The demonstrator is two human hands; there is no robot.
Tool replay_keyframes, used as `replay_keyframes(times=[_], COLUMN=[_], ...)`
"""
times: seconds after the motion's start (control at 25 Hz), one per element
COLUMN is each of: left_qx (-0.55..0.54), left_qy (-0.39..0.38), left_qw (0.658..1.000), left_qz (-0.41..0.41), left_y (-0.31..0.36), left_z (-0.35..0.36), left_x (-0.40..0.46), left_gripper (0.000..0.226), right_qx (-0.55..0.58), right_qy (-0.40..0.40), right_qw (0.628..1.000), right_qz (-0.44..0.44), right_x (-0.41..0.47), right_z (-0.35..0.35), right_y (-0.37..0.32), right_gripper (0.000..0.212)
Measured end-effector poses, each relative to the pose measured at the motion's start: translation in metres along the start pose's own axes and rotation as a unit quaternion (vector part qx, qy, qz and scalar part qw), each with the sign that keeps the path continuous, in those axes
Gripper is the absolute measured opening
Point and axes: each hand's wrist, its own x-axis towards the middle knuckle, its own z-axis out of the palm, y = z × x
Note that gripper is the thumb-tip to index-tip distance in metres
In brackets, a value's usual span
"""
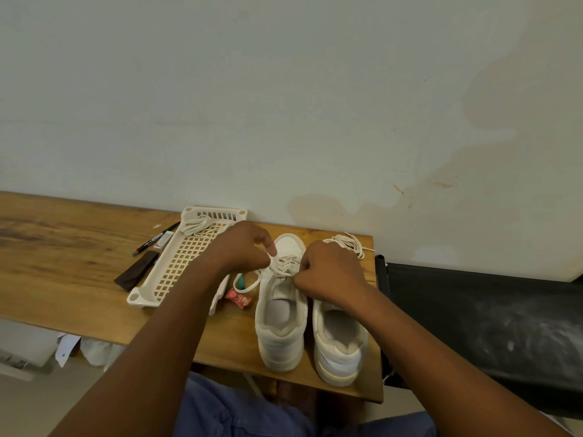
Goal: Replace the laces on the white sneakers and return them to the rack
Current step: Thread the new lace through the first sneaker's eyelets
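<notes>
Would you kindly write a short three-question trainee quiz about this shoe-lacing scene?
1. True or false: both hands, left hand and right hand, work the lace of the left sneaker.
2. Where is the rack? A) left of the sneakers B) on the floor C) on the right sneaker
3. Fill in: a loose bundle of laces lies in the ____.

Key: 1 true; 2 A; 3 rack.
</notes>
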Motion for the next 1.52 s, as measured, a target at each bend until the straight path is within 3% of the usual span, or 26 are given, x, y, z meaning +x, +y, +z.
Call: replay_keyframes(times=[0.08, 0.16, 0.4, 0.56, 0.64, 0.72, 0.8, 0.84, 0.92, 1.04, 1.16, 1.24, 1.28, 1.36, 1.44, 1.52], left_qx=[-0.019, 0.038, 0.097, 0.104, 0.073, -0.008, 0.024, 0.062, 0.112, 0.123, 0.123, 0.108, 0.071, 0.012, 0.068, 0.105], left_qy=[-0.038, -0.058, -0.023, 0.14, 0.182, 0.096, -0.026, -0.037, 0.003, 0.048, 0.182, 0.228, 0.202, 0.075, -0.026, -0.04], left_qw=[0.998, 0.996, 0.994, 0.981, 0.977, 0.995, 0.997, 0.995, 0.992, 0.991, 0.971, 0.963, 0.974, 0.997, 0.996, 0.993], left_qz=[0.042, 0.064, 0.034, -0.086, -0.079, 0.01, 0.064, 0.068, 0.05, -0.007, -0.095, -0.097, -0.072, 0.0, 0.041, 0.041], left_y=[0.005, 0.01, 0.012, -0.011, -0.016, -0.011, 0.004, 0.009, 0.015, 0.017, 0.002, -0.008, -0.009, 0.0, 0.013, 0.02], left_z=[0.001, 0.007, 0.012, 0.0, -0.001, 0.0, 0.009, 0.015, 0.023, 0.02, 0.005, 0.001, 0.001, 0.004, 0.013, 0.016], left_x=[-0.004, -0.004, 0.003, 0.007, 0.007, 0.007, 0.001, 0.002, 0.007, 0.004, 0.004, 0.003, 0.004, 0.0, -0.002, 0.001], left_gripper=[0.016, 0.016, 0.008, 0.005, 0.006, 0.008, 0.015, 0.015, 0.008, 0.011, 0.007, 0.014, 0.018, 0.024, 0.018, 0.012], right_qx=[0.012, 0.013, 0.014, 0.02, 0.022, 0.026, 0.029, 0.032, 0.035, 0.028, 0.024, 0.024, 0.024, 0.029, 0.042, 0.047], right_qy=[-0.006, -0.008, 0.006, 0.005, 0.007, 0.006, -0.001, -0.004, -0.007, -0.001, 0.015, 0.012, 0.011, 0.003, -0.004, -0.008], right_qw=[1.0, 1.0, 0.999, 0.999, 0.999, 0.999, 0.999, 0.999, 0.999, 0.999, 0.999, 0.999, 0.999, 0.999, 0.999, 0.998], right_qz=[0.013, 0.017, 0.028, 0.027, 0.026, 0.027, 0.027, 0.027, 0.028, 0.029, 0.023, 0.024, 0.026, 0.029, 0.032, 0.034], right_x=[0.002, 0.003, 0.003, 0.003, 0.003, 0.003, 0.002, 0.003, 0.003, 0.004, 0.004, 0.003, 0.002, 0.001, 0.001, 0.0], right_z=[-0.002, -0.001, 0.001, -0.002, -0.002, -0.002, -0.003, -0.003, -0.003, 0.0, 0.001, 0.0, -0.001, -0.002, -0.004, -0.005], right_y=[0.001, 0.003, 0.005, 0.005, 0.006, 0.006, 0.004, 0.003, 0.003, 0.004, 0.008, 0.007, 0.006, 0.005, 0.003, 0.002], right_gripper=[0.019, 0.023, 0.021, 0.017, 0.017, 0.018, 0.027, 0.034, 0.038, 0.023, 0.021, 0.021, 0.021, 0.03, 0.044, 0.051])
